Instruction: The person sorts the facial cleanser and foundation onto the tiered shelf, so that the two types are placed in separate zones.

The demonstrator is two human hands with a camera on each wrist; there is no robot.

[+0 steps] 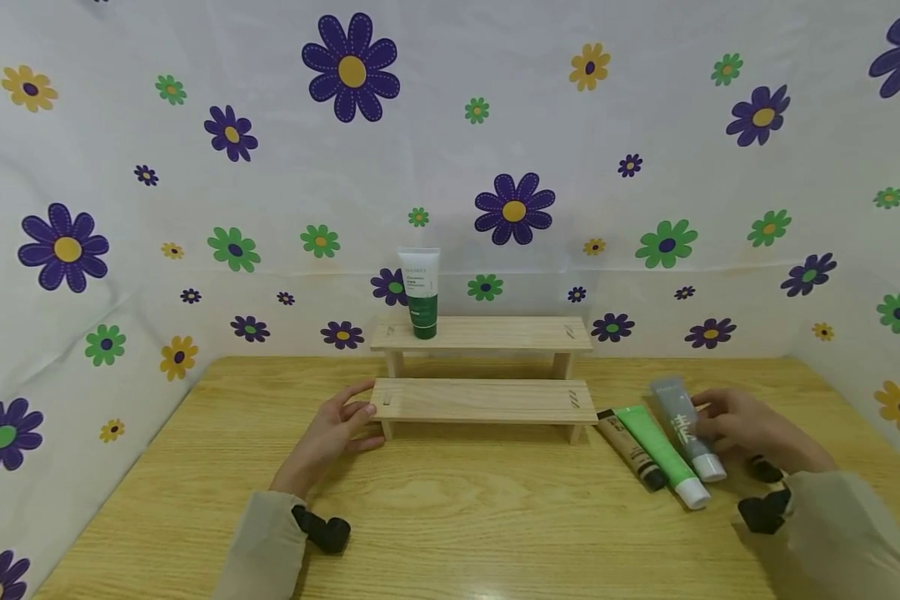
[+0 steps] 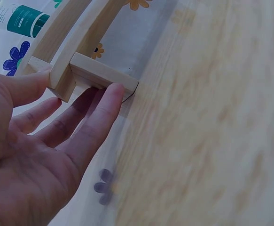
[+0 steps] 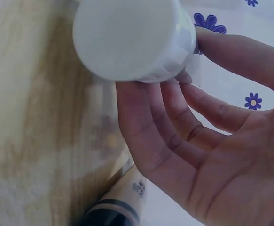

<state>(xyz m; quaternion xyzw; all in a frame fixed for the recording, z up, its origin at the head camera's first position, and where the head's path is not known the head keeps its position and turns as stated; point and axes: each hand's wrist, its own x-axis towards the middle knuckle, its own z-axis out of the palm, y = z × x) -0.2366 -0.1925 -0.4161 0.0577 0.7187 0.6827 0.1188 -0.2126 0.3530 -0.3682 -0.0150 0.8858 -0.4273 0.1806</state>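
Note:
My left hand [image 1: 339,425] holds the left end of the lower step [image 1: 480,400] of a two-tier wooden stand. In the left wrist view the thumb presses the board's end, and the fingertips [image 2: 115,89] lie against its leg. At the right, my right hand [image 1: 742,423] grips a grey tube [image 1: 675,404] with a white cap [image 3: 127,37]; the fingers bend behind it and the thumb lies on the opposite side. Close beside it are a light-green tube [image 1: 656,446] with a white cap and a tan tube [image 1: 630,446] with a black cap.
A white and dark-green tube [image 1: 422,292] stands upright on its cap at the left of the upper step [image 1: 502,333]. Behind the wood-grain table [image 1: 450,517] hangs a white cloth [image 1: 435,150] printed with flowers, which also runs along both sides.

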